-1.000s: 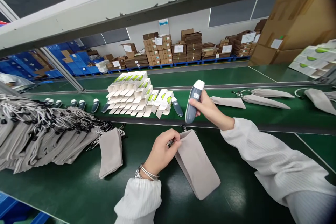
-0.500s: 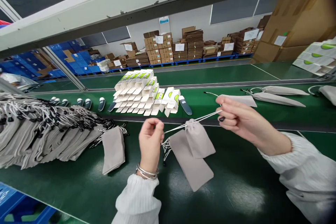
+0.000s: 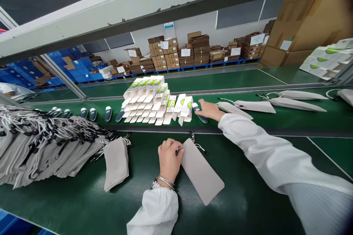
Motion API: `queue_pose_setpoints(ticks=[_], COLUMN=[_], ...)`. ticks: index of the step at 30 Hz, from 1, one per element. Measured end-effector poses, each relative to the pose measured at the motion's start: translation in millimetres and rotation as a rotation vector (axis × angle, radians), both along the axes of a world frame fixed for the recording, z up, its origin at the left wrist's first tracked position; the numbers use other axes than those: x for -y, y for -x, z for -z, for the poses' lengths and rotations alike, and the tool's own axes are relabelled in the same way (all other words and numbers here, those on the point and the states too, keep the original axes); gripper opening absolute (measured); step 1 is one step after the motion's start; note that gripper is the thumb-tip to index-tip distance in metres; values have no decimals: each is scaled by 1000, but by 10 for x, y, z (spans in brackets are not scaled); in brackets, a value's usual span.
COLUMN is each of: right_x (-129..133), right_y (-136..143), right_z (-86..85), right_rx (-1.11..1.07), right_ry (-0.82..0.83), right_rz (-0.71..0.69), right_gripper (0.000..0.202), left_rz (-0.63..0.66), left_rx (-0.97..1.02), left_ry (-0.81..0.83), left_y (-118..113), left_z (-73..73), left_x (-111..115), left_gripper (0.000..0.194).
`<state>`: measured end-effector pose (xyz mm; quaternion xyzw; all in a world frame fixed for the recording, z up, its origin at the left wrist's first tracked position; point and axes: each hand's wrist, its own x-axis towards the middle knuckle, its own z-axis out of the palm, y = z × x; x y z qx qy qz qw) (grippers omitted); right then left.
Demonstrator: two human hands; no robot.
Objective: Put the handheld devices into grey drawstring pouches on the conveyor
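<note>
"Since half a second ago, the right hand has been shifted from the drawn cord to the blue-and-white device on the belt; the cinched bag is gone from above the gray pouch, and an additional drawstring bag is seen on the belt."

"How is the pouch kept?"

"It is laid slantwise on the green tabletop, its upper left corner pinched in the left hand, presumably so that its mouth is steadied."

"Is the device gripped?"

"That cannot be told: fingers are seen over it, but whether they are closed round it is not shown. It is set at the near side of the belt, probably for easy reach."

"Which edges matter?"

"Just left, the device is bounded by white cartons; bags are lined up to the right. Belt and tabletop are divided by a dark rail. Room is left right of the pouch; leftward, it is limited by a small pouch stack."
</note>
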<state>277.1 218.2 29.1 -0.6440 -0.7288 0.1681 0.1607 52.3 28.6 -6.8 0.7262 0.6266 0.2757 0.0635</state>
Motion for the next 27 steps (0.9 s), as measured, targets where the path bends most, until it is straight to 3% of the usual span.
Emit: queue_pose_setpoints(ticks=[3, 7, 10, 14, 18, 22, 25, 27], right_x=[-135, -117, 102, 654, 1178, 1471, 1613, 1677], right_y=[3, -210, -280, -89, 137, 101, -132, -339], right_z=[204, 195, 63, -150, -288, -365, -506, -676], right_rx=[-57, -187, -467, -1043, -988, -813, -1048, -1294], right_ry=[121, 108, 17, -46, 29, 117, 305, 309], right_rz=[27, 106, 105, -143, -418, -621, -585, -495], right_gripper=[49, 50, 56, 59, 47, 33, 25, 17], left_rz=[108, 281, 346, 428, 349, 227, 143, 29], left_rx=[-82, 54, 333, 577, 658, 737, 863, 1001], left_ry=[-111, -31, 53, 88, -20, -175, -188, -208], left_y=[1, 36, 0, -134, -222, -236, -214, -159], left_z=[-27, -157, -311, -488, -594, -698, -758, -723], left_x=[25, 47, 63, 81, 117, 146, 158, 107], left_gripper=[19, 17, 12, 11, 9, 9, 14, 16])
